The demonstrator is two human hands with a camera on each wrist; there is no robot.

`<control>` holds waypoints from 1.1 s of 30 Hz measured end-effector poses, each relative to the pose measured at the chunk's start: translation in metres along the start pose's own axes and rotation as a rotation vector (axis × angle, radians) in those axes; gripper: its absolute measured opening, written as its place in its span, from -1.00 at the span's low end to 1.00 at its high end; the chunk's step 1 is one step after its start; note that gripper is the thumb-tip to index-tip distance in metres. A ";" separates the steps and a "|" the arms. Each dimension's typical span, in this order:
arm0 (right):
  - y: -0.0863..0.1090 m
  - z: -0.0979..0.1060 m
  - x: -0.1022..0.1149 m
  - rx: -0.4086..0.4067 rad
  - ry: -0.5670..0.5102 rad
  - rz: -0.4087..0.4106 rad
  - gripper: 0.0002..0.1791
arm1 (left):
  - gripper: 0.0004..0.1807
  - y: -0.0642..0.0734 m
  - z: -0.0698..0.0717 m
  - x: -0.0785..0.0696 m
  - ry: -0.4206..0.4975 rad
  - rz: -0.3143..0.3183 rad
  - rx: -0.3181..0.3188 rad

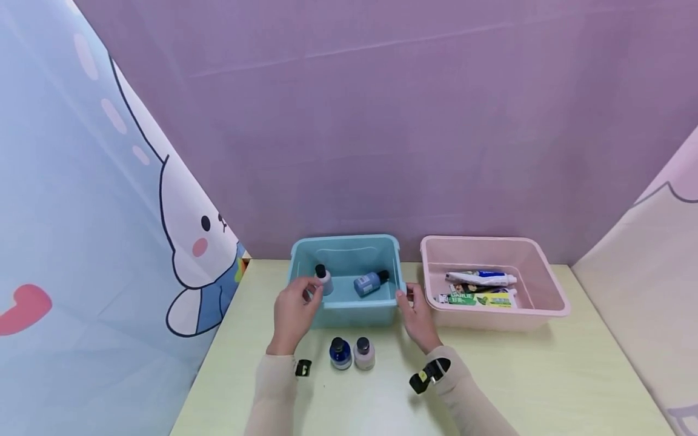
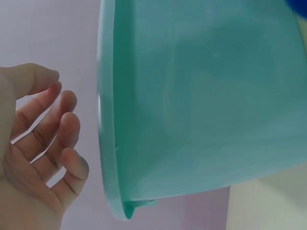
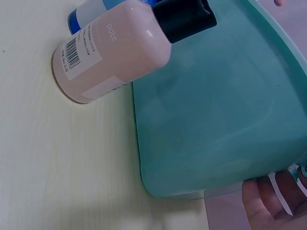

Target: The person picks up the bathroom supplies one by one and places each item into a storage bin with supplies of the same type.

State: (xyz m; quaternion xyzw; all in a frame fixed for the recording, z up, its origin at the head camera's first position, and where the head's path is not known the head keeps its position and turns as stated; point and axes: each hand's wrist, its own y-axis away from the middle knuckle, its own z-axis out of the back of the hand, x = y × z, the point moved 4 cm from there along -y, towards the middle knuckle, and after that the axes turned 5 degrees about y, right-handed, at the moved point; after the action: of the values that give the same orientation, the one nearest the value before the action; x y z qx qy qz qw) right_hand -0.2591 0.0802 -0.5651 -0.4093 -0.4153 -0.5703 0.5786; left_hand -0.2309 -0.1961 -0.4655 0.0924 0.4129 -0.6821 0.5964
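A blue plastic basket [image 1: 354, 316] stands on the table with two bottles inside. One, a pale bottle with a black cap [image 1: 326, 282], stands at its left side; a blue bottle [image 1: 368, 283] lies on its side further right. My left hand [image 1: 294, 307] is over the basket's front left rim beside the pale bottle, fingers loosely bent; in the left wrist view nothing is between them. With my right hand [image 1: 418, 316] I grip the basket's right front corner, thumb on the rim. In front stand a dark blue bottle [image 1: 340, 355] and a pink bottle [image 3: 112, 52], both black-capped.
To the right is a pink basket [image 1: 491, 318] holding several toothpaste tubes [image 1: 482, 279] and a green-and-yellow Darlie box [image 1: 477, 300]. A purple curtain [image 1: 409, 133] hangs behind the table [image 1: 518, 381]. A printed cloth with a cartoon rabbit [image 1: 199, 266] hangs on the left.
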 end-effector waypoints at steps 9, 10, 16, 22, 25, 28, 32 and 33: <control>-0.001 0.001 -0.003 -0.015 -0.007 -0.004 -0.47 | -0.96 0.021 -0.011 -0.009 0.042 -0.037 -0.065; -0.001 0.001 -0.003 -0.016 -0.006 -0.005 -0.48 | -0.96 0.024 -0.012 -0.009 0.052 -0.038 -0.075; -0.001 0.000 -0.003 -0.014 -0.006 -0.013 -0.48 | -0.94 0.041 -0.011 -0.012 0.112 -0.043 -0.146; 0.000 -0.001 -0.005 -0.015 -0.003 -0.010 -0.47 | -0.89 0.059 -0.015 -0.008 0.111 -0.018 -0.150; 0.000 -0.001 -0.005 -0.009 -0.012 -0.015 -0.47 | -0.88 0.067 -0.017 -0.004 0.111 0.012 -0.139; -0.001 0.000 -0.005 -0.011 -0.007 -0.017 -0.46 | -0.87 0.074 -0.019 -0.001 0.119 0.039 -0.101; -0.002 0.000 -0.006 -0.013 -0.012 -0.012 -0.47 | -0.85 0.081 -0.024 0.002 0.109 0.078 -0.029; -0.002 0.000 -0.006 -0.012 -0.014 -0.010 -0.48 | -0.86 0.082 -0.025 0.003 0.102 0.088 -0.012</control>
State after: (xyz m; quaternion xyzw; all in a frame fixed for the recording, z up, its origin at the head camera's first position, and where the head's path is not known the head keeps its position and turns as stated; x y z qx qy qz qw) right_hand -0.2615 0.0817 -0.5708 -0.4148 -0.4181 -0.5727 0.5702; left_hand -0.1679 -0.1772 -0.5208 0.1414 0.4423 -0.6470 0.6047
